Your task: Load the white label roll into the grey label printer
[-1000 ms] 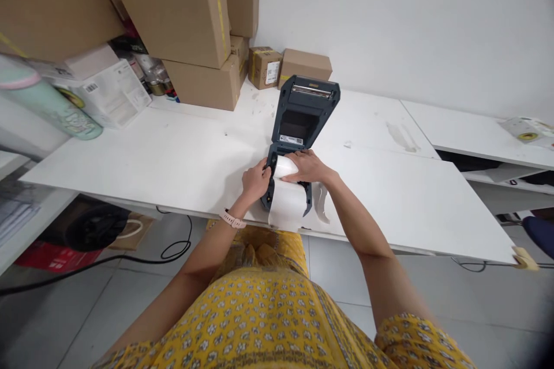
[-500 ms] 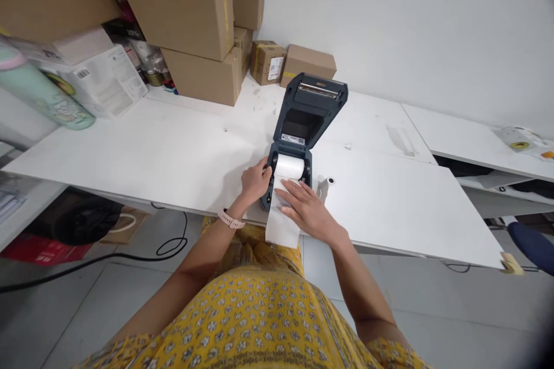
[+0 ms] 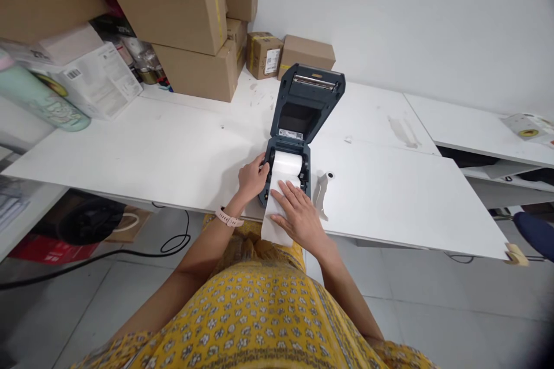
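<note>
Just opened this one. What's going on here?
A person stands at a white table with what looks like a label printer, its lid raised. A white roll sits inside, its strip running out over the table's front edge. The right grip lies flat on that strip, fingers extended; the left grip is at the printer's left side. A smaller roll rests to the right.

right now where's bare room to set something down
Bare: the white table right of the small paper roll, and left of your left hand, in front of the stacked boxes. Crowded: at the open printer, your right hand on its paper; and along the back left.
</note>
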### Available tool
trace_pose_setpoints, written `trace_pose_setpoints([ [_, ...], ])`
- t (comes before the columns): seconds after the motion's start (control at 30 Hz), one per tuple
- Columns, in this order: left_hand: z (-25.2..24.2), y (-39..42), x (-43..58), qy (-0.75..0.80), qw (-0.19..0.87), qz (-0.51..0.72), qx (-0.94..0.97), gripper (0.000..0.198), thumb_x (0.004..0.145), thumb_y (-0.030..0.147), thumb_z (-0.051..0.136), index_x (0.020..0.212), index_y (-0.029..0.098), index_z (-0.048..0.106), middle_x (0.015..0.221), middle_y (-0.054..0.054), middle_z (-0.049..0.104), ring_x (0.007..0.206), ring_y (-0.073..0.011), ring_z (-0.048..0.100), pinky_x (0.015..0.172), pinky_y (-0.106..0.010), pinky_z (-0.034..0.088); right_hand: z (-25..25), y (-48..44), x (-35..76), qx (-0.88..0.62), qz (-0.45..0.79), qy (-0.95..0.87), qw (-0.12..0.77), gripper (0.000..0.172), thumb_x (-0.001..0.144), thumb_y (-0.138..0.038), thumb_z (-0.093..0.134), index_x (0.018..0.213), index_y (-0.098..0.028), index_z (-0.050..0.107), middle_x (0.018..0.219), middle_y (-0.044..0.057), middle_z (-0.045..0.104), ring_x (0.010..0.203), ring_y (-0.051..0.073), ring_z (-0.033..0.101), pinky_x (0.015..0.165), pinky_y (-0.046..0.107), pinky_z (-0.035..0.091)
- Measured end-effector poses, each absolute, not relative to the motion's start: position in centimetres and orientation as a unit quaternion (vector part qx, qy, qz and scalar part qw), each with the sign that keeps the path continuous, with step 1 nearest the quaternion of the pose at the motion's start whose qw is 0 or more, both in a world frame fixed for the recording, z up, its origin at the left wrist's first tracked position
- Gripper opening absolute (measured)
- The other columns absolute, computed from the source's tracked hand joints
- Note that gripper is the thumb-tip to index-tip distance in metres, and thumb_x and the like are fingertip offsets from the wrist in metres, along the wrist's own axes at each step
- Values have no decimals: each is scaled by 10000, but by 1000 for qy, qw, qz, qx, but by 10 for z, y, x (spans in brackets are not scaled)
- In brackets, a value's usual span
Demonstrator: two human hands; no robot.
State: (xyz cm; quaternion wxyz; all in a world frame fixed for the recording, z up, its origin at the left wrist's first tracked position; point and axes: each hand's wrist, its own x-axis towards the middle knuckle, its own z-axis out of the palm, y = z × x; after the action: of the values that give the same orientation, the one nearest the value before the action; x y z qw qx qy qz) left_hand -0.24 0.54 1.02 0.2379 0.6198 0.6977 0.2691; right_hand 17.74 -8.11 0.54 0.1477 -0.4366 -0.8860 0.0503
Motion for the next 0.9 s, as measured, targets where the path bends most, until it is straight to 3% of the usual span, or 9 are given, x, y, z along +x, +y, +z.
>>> trace_pose_setpoints([
  [0.47,-1,8,-5,662,315,358,577,472,927,323,492,1370,213,609,1201,-84,747,1029,-247,714,959,-373,522,8,-83,178,-432,48,-890,140,547,999,-432,528,1490,-196,471,1634,108,368,1537,294,303,1220,526,365],
  [0.6,-6,-1,-6,616,390,397,557,491,949,402,480,1388,209,581,1350,-92,674,1176,-260,660,1037,-391,493,8,-82,178,-436,54,-887,143,562,990,-440,544,1496,-210,467,1633,103,371,1536,285,307,1229,523,350],
  [0.73,-11,-22,-3,545,475,443,530,583,946,471,505,1476,229,475,1532,-72,522,1393,-254,504,1168,-387,393,9,-81,175,-440,57,-885,140,576,978,-450,566,1492,-207,475,1628,104,381,1530,290,320,1232,525,341],
  [0.9,-10,-41,-3,505,520,461,512,733,863,395,630,1530,217,385,1569,-84,473,1416,-269,478,1190,-416,380,14,-81,181,-421,117,-882,175,562,959,-446,608,1469,-235,505,1600,95,430,1509,304,362,1217,570,352],
])
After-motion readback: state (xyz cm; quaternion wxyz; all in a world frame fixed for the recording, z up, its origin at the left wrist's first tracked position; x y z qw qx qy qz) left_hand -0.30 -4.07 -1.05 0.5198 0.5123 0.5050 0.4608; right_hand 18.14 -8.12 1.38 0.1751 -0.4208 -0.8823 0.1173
